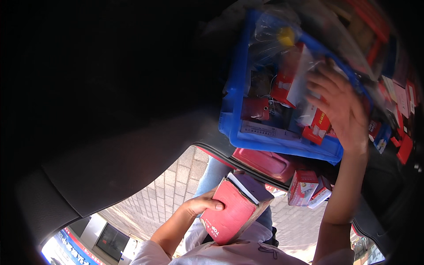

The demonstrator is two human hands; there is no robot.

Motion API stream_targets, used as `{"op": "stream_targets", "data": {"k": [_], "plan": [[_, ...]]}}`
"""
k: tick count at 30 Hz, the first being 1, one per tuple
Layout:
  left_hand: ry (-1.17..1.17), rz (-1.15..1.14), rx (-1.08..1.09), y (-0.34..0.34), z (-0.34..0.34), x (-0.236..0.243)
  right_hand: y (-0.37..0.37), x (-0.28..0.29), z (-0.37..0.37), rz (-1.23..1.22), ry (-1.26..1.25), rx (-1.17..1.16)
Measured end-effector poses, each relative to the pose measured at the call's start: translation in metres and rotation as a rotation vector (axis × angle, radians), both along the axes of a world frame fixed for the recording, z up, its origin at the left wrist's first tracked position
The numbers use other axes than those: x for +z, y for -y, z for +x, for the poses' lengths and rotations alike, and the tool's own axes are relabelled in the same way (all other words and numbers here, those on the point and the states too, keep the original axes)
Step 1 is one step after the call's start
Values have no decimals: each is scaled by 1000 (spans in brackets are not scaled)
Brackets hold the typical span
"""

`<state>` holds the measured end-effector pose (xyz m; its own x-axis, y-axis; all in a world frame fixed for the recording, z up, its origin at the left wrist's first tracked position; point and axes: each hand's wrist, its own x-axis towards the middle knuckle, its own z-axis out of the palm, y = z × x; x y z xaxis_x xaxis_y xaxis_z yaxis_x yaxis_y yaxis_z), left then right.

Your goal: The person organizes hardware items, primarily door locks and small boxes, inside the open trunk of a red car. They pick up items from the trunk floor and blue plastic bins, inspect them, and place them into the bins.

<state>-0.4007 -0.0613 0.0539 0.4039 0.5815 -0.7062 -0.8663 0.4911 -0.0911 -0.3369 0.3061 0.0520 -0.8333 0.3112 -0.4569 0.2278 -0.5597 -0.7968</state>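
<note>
Against my body, my left hand [204, 205] grips a worn pink-red cardboard box [227, 212], thumb across its front. The box's top end is open, with a white edge and a dark gap showing. My right hand [338, 106] reaches over a blue plastic crate [265, 143], fingers apart and slightly blurred. Below its fingers lie a red and white box [287, 81] and a smaller red box [317, 128]. What the fingertips touch is hard to make out. A dark red tag-like piece [256, 109] lies at the crate's left side.
Clear plastic bags [267, 39] cover the crate's far end. Several red packages [402, 110] lie to its right. Small red and white boxes [304, 187] sit by the red car edge [260, 162]. Grey paving [168, 185] shows below; a dark panel [110, 172] fills the left.
</note>
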Motion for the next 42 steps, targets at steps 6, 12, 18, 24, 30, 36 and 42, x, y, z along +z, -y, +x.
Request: {"op": "stream_targets", "data": {"k": [6, 12, 18, 24, 30, 36, 42], "plan": [[-390, 181, -8, -79, -1, 13, 101, 33, 108, -337, 228, -143], [-921, 353, 3, -131, 39, 33, 146, 56, 129, -86, 228, -300], [-1195, 445, -74, -164, 58, 50, 137, 48, 152, -297, 253, -593], [-955, 437, -11, -162, 54, 41, 132, 41, 173, -312, 162, -440], [-1064, 355, -49, -163, 52, 37, 126, 42, 132, -199, 280, -539], [-1334, 450, -164, -154, 42, 23, 129, 17, 114, -145, 290, -554], [-1408, 455, -48, -157, 48, 0, 123, 6, 114, -273, 245, -547]]}}
